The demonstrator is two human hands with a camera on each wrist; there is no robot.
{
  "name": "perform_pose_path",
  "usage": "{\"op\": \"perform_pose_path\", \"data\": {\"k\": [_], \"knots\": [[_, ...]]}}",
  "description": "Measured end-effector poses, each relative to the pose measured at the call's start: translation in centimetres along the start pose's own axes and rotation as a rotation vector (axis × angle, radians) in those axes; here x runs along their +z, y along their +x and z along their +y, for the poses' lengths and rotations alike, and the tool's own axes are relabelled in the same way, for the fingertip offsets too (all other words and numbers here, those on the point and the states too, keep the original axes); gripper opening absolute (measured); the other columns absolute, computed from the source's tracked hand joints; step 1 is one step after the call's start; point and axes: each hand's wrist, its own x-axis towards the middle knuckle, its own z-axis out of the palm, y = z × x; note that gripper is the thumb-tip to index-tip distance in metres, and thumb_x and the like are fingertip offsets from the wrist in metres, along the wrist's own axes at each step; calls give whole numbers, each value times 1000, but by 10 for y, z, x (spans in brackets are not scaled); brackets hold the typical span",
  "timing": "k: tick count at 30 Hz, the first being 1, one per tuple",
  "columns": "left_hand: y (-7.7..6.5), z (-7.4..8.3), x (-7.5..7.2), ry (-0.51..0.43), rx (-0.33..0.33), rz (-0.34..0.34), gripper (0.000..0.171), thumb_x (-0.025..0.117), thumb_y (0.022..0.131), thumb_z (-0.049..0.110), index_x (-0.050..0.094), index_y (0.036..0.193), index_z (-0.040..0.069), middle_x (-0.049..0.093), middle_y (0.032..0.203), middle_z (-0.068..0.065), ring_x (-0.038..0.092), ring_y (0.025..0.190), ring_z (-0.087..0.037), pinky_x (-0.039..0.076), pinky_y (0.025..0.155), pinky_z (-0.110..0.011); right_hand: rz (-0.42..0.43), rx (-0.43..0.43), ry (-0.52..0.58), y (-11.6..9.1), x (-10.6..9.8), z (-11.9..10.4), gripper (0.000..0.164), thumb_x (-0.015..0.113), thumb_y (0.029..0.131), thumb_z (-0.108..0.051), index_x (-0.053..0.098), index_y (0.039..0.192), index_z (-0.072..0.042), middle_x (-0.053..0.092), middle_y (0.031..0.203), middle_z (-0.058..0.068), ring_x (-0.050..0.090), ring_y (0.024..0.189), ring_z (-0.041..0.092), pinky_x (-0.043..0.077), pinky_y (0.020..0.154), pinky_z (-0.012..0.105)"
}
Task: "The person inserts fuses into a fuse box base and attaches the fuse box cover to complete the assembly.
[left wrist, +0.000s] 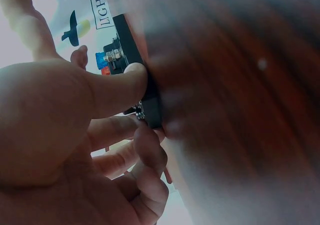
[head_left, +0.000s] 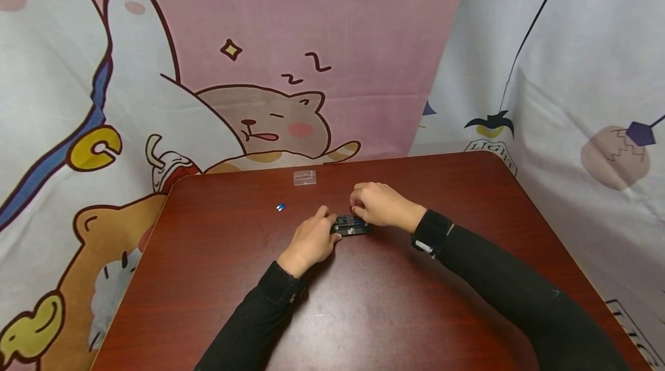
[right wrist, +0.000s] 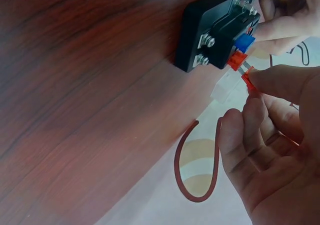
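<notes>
A black fuse block (head_left: pixel 351 231) with metal screw terminals lies on the table. My left hand (head_left: pixel 310 239) grips its left end, thumb along the near side in the left wrist view. Plugged into the block, a blue blade fuse (right wrist: pixel 244 42) and a red blade fuse (right wrist: pixel 236 60) stand side by side. My right hand (head_left: pixel 383 203) pinches another red blade fuse (right wrist: pixel 248 81) between thumb and fingertip. Its bare metal prongs point at the block, close to the plugged red one; whether they touch cannot be told.
Left of the block lies a small blue piece (head_left: pixel 281 207), probably more fuses. A clear plastic case (head_left: pixel 305 177) sits by the back edge of the brown table (head_left: pixel 234 278). Behind hangs a printed cloth (head_left: pixel 337 13).
</notes>
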Motion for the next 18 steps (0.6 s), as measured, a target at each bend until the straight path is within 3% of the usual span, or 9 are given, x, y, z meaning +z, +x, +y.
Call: {"op": "perform_pose_path", "data": {"k": [18], "knots": [[1,-1,1,2,9,7,45,80,104,28,69,143,7,60,131,-9,71,98,-28,61,86,-48,-1,-16,7,-1,5,-7,7,77,104,-22,82,103,-17,69,96,-3,59,75,8,54,71,29]]}}
